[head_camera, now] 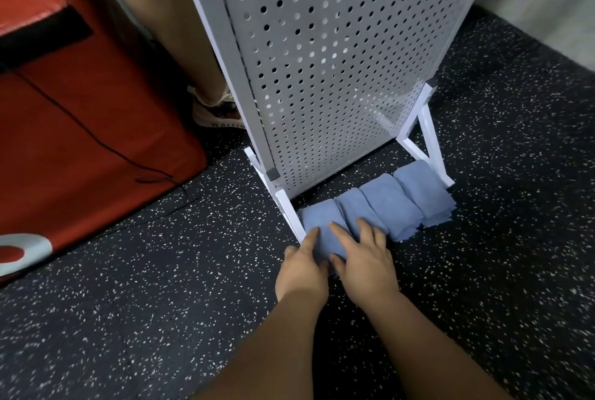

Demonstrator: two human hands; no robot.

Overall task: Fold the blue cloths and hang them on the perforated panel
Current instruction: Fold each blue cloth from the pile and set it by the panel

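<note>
Four folded blue cloths in row at perforated panel foot. Pressing leftmost cloth: left hand, right hand, flat, fingers straight. Black speckled rubber floor; red mat at left.

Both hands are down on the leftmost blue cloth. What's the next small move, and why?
Probably curl the fingers round the leftmost cloth and lift it clear. The left hand and right hand rest on it with fingers straight, not yet gripping. All four folded cloths lie in a row on the floor at the foot of the perforated panel, and none hangs on its visible part.
</note>
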